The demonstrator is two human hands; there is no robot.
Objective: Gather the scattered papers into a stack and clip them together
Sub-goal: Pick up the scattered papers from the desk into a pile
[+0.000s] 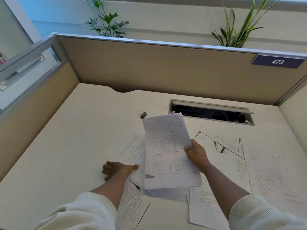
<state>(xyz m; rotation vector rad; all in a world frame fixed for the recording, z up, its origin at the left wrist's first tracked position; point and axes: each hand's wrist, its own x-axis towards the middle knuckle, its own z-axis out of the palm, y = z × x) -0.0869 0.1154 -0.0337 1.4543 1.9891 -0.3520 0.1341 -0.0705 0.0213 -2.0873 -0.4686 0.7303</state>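
an office cubicle: partition panels [166, 67], numbered sign [278, 61].

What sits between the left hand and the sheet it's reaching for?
Nothing visible. The left hand already touches the loose sheet lying flat on the desk. The held stack in the right hand overlaps only that sheet's right edge.

Bright, even daylight, strongest from the window [25, 12] at upper left; shadows soft and faint under the held papers [167, 151]; wide-angle bowing of the partition [149, 63] toward the edges; lower right sheets [279, 180] smeared by blur.
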